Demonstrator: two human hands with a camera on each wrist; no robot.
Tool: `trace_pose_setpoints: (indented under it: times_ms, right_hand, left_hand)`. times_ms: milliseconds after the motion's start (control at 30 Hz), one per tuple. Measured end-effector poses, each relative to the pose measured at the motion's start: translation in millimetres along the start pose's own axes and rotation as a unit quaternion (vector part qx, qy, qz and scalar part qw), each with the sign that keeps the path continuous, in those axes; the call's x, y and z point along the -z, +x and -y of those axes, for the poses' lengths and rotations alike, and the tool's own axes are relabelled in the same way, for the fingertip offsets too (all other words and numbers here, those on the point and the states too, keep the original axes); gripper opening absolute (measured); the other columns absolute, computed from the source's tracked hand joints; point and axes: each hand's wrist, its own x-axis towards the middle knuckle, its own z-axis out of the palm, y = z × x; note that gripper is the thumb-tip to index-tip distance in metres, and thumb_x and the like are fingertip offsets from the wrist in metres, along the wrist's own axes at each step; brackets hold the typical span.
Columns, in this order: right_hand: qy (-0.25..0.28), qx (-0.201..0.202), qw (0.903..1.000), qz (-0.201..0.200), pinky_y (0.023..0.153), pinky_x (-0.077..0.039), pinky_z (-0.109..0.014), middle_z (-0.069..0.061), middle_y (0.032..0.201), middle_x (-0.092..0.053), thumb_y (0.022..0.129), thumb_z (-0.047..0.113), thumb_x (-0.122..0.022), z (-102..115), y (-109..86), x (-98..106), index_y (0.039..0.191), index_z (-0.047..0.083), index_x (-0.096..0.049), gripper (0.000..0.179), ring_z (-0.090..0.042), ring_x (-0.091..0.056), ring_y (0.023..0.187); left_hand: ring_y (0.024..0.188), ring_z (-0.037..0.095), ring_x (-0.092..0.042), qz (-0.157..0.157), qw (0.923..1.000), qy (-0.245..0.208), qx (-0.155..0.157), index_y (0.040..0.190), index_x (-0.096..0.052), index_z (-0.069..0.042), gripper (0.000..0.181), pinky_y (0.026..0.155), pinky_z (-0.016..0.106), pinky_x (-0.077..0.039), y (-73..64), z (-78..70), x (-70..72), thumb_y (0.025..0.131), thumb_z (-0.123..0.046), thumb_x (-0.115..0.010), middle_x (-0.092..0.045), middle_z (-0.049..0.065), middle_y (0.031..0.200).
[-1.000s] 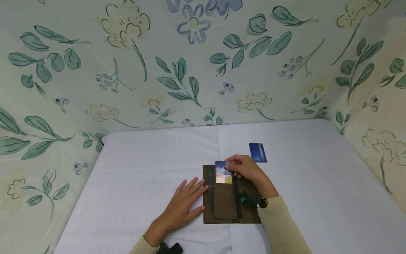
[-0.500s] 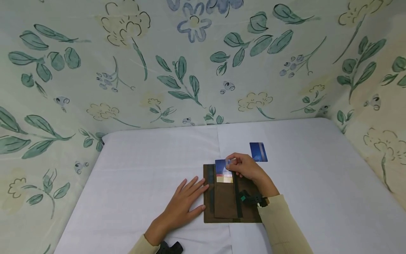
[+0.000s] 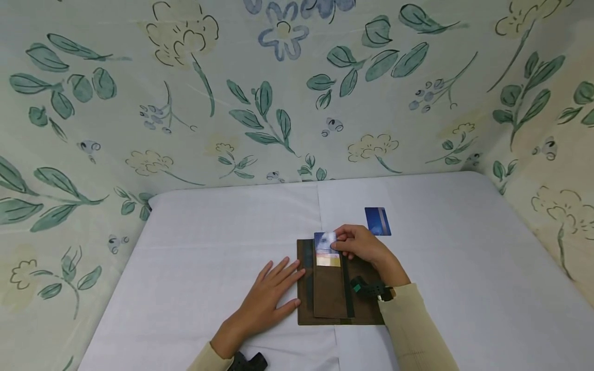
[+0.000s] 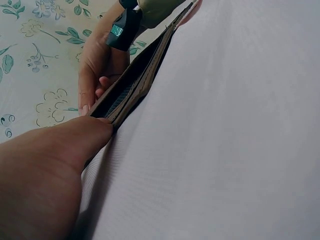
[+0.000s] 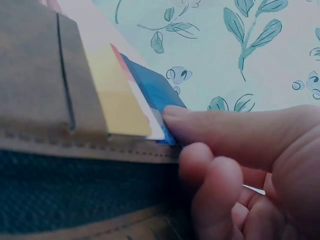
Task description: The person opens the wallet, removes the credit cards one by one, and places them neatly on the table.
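The right hand's grip (image 3: 364, 247) pinches a blue card (image 5: 156, 86), its lower end hidden in a stitched brown wallet (image 3: 329, 293) the left hand (image 3: 266, 299) touches, fingers apart.

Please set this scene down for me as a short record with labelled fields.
Surface: white cloth
Main item: brown wallet, open on the cloth
Left hand: left hand spread, touching the wallet's left edge
Right hand: right hand pinching the blue card
Card position: upper end of the wallet's inner panel, yellow showing below the blue
Number of cards there: unclear
Loose item: another blue card lying on the cloth beyond the right hand
Backdrop: floral fabric
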Motion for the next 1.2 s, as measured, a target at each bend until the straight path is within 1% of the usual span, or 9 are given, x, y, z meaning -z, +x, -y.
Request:
trace_pose_setpoints:
  times_ms: [100,200,267,433,600,833,933,1067,1200]
  right_hand:
    - [0.001,0.012,0.9999,-0.009,0.053,-0.050,-0.029,-0.007,0.080,-0.061,0.087,0.017,-0.071,1.0,0.4,-1.4,0.114,0.002,-0.062,0.031,-0.018,-0.056,0.061]
    - [0.004,0.022,0.9996,-0.016,0.050,-0.050,-0.029,-0.007,0.077,-0.062,0.089,0.017,-0.068,1.7,0.7,-2.2,0.118,0.001,-0.060,0.034,-0.018,-0.055,0.057]
    - [0.012,0.015,0.9997,-0.017,0.050,-0.050,-0.028,-0.007,0.076,-0.063,0.089,0.018,-0.069,1.8,0.9,-2.4,0.119,0.000,-0.059,0.037,-0.017,-0.055,0.057]
    - [0.016,-0.008,0.9998,-0.012,0.053,-0.051,-0.028,-0.007,0.081,-0.064,0.086,0.021,-0.073,-0.1,2.5,-2.0,0.114,-0.002,-0.060,0.038,-0.017,-0.057,0.061]
    - [0.013,-0.005,0.9999,-0.009,0.053,-0.051,-0.028,-0.007,0.081,-0.063,0.086,0.017,-0.073,-2.1,3.5,-2.0,0.109,-0.002,-0.061,0.032,-0.018,-0.058,0.061]
    - [0.003,0.023,0.9996,-0.017,0.050,-0.050,-0.029,-0.006,0.075,-0.061,0.089,0.018,-0.068,-2.9,3.3,-2.4,0.117,0.000,-0.058,0.035,-0.018,-0.055,0.057]
    - [0.007,0.018,0.9997,-0.018,0.050,-0.049,-0.029,-0.006,0.073,-0.060,0.089,0.019,-0.069,-2.4,2.8,-2.6,0.119,0.000,-0.057,0.038,-0.018,-0.054,0.056]
    - [0.016,0.006,0.9998,-0.014,0.050,-0.050,-0.029,-0.006,0.076,-0.061,0.086,0.019,-0.072,-1.4,2.2,-2.0,0.120,-0.001,-0.057,0.043,-0.017,-0.055,0.057]
    - [0.018,0.014,0.9997,-0.008,0.050,-0.050,-0.029,-0.006,0.078,-0.061,0.086,0.017,-0.072,-1.0,1.6,-1.1,0.123,-0.002,-0.056,0.045,-0.017,-0.055,0.058]
  left_hand:
    - [0.144,0.026,-0.025,-0.005,1.0000,-0.001,-0.003,0.149,-0.039,-0.020,0.061,0.113,0.056,-0.017,0.3,0.1,0.0,0.095,-0.044,-0.056,-0.033,0.001,0.155]
    - [0.144,0.028,-0.026,-0.010,0.9999,-0.004,-0.006,0.148,-0.041,-0.019,0.061,0.112,0.058,-0.019,0.3,0.1,0.0,0.094,-0.042,-0.058,-0.034,0.002,0.155]
    - [0.144,0.028,-0.026,-0.011,0.9999,-0.004,-0.007,0.148,-0.041,-0.019,0.062,0.112,0.058,-0.019,0.3,0.2,-0.2,0.094,-0.042,-0.058,-0.034,0.002,0.155]
    - [0.144,0.026,-0.025,-0.005,1.0000,-0.003,-0.002,0.149,-0.039,-0.020,0.062,0.113,0.057,-0.017,0.0,0.3,0.0,0.095,-0.043,-0.058,-0.032,0.001,0.155]
    - [0.144,0.027,-0.025,-0.006,1.0000,-0.007,-0.002,0.149,-0.040,-0.020,0.061,0.113,0.057,-0.017,0.4,-0.3,0.4,0.095,-0.042,-0.058,-0.033,0.001,0.155]
    - [0.144,0.027,-0.026,-0.006,0.9999,-0.009,-0.003,0.148,-0.041,-0.019,0.061,0.113,0.058,-0.018,1.2,-0.4,0.3,0.094,-0.042,-0.058,-0.034,0.002,0.155]
    - [0.144,0.027,-0.025,-0.003,0.9999,-0.010,-0.001,0.149,-0.040,-0.019,0.061,0.113,0.058,-0.017,1.4,-0.4,0.9,0.095,-0.043,-0.058,-0.033,0.001,0.155]
    - [0.145,0.026,-0.023,0.005,0.9999,-0.011,0.003,0.149,-0.038,-0.020,0.061,0.114,0.057,-0.016,0.8,-0.2,1.3,0.095,-0.043,-0.056,-0.031,0.000,0.156]
    - [0.145,0.025,-0.022,0.006,0.9999,-0.010,0.005,0.150,-0.037,-0.021,0.061,0.114,0.056,-0.015,0.3,0.5,0.5,0.096,-0.044,-0.055,-0.031,-0.001,0.156]
